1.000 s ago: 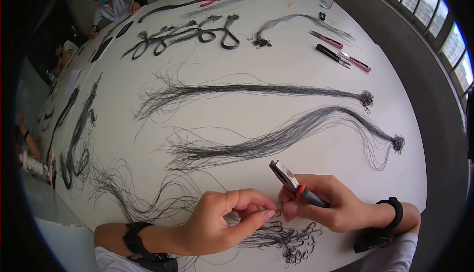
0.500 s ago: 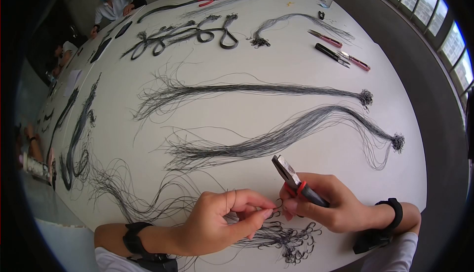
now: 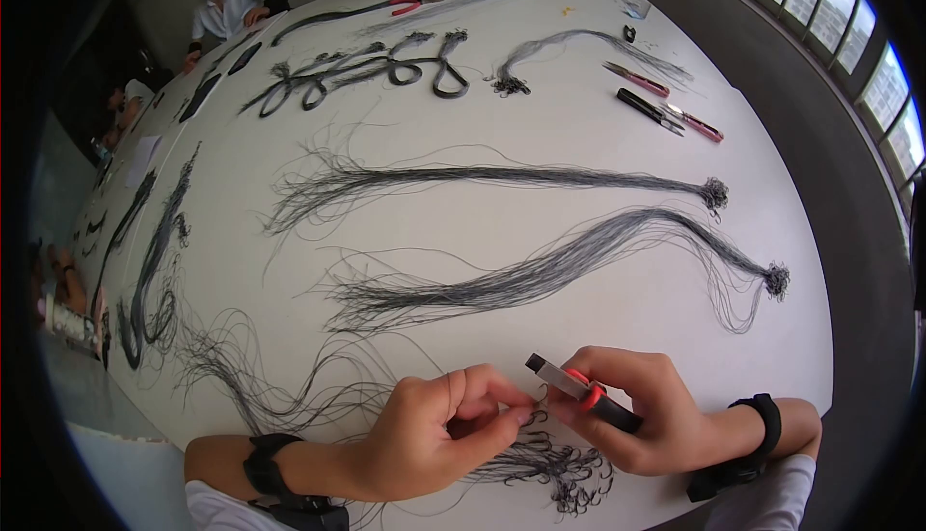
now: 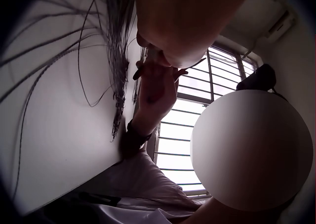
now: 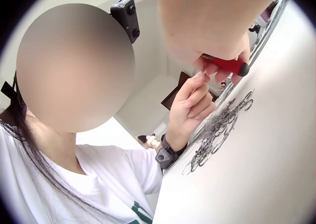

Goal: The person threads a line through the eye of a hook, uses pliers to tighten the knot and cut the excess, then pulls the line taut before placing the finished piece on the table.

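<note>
In the head view my left hand [image 3: 429, 435] pinches a dark fish hook on thin line between thumb and index fingertip, and a strand of line loops over its index finger. Close beside those fingertips, my right hand [image 3: 627, 410] grips pliers [image 3: 561, 377] with red and black handles, their nose slanting up and left. The right fingertips are right at the pinched hook, partly hidden behind the pliers. Below both hands lies a bundle of fish hooks [image 3: 569, 483], its lines running left under the left hand. The right wrist view shows the red handle [image 5: 224, 64] inside the right fist.
Two long bundles of lined hooks [image 3: 482, 174] [image 3: 540, 275] lie across the white table [image 3: 752, 357]. Farther back are looped bundles [image 3: 405, 70], thread snips [image 3: 651, 109] and red-handled pliers [image 3: 415, 0]. More bundles [image 3: 154, 261] lie at left. Other people sit around the far side.
The right hand has rolled, bringing the pliers' nose lower and turning it more edge-on. The left hand keeps its pinch and has shifted only slightly.
</note>
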`<state>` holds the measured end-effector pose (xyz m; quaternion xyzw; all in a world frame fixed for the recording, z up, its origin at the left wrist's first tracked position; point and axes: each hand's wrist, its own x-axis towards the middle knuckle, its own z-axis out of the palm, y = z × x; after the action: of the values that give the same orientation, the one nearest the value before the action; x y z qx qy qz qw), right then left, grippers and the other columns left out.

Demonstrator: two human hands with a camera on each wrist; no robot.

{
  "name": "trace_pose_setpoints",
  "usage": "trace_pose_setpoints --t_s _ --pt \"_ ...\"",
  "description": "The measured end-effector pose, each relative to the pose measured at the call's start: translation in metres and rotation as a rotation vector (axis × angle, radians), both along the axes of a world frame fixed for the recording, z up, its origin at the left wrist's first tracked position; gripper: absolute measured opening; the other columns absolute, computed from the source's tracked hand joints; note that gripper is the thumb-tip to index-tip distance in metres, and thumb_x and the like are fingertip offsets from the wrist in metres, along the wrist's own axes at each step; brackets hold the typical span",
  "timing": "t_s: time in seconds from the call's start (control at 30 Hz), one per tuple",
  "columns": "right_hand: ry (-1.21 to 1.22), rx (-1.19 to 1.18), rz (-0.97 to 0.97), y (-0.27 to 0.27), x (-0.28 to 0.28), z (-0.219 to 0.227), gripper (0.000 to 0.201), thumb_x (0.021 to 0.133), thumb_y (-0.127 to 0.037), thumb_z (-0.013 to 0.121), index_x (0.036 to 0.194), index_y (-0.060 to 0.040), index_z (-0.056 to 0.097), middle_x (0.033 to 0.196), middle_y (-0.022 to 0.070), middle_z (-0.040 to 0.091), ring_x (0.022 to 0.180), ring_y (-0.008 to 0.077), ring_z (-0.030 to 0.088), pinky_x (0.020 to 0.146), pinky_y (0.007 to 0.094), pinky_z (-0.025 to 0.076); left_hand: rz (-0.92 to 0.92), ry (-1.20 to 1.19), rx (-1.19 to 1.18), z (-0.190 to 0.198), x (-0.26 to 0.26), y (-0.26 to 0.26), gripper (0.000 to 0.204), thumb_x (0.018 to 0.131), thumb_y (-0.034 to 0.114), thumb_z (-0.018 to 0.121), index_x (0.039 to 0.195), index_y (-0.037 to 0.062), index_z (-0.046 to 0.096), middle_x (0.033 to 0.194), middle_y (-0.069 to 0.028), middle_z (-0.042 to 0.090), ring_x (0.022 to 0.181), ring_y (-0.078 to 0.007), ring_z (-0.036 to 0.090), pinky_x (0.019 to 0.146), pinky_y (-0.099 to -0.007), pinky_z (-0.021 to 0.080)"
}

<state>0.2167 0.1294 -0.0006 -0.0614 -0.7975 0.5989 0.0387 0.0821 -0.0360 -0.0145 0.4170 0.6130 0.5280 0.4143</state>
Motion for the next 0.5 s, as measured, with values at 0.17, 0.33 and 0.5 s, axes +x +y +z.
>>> trace_pose_setpoints --t_s 0.17,0.33,0.5 --pt "0.254 0.343 -0.085 0.001 -0.005 -0.002 0.023 0.071 0.000 0.064 0.093 0.0023 0.056 0.082 0.0124 0.057 0.070 0.0237 0.055 0.063 0.0305 0.045 0.124 -0.458 -0.033 0.006 -0.004 0.001 0.016 0.091 0.006 0.053 0.104 -0.0043 0.055 0.062 0.0026 0.055 0.050 -0.0004 0.043 0.045 -0.0164 0.033" --pt "0.342 0.722 -0.155 0.006 -0.010 -0.007 0.033 0.065 -0.007 0.071 0.093 -0.0001 0.055 0.087 0.0121 0.056 0.075 0.0282 0.053 0.064 0.0354 0.043 0.192 -0.482 -0.033 0.007 -0.011 0.004 0.012 0.089 0.001 0.051 0.095 -0.0084 0.054 0.057 -0.0017 0.051 0.037 -0.0038 0.033 0.037 -0.0211 0.028" --pt "0.321 0.817 -0.170 0.005 -0.010 -0.008 0.035 0.066 -0.012 0.073 0.094 -0.0008 0.055 0.088 0.0112 0.055 0.075 0.0273 0.053 0.066 0.0360 0.042 0.192 -0.506 -0.061 0.008 -0.012 0.005 0.013 0.090 0.004 0.052 0.094 -0.0081 0.054 0.050 0.0002 0.045 0.037 -0.0036 0.031 0.037 -0.0214 0.025"
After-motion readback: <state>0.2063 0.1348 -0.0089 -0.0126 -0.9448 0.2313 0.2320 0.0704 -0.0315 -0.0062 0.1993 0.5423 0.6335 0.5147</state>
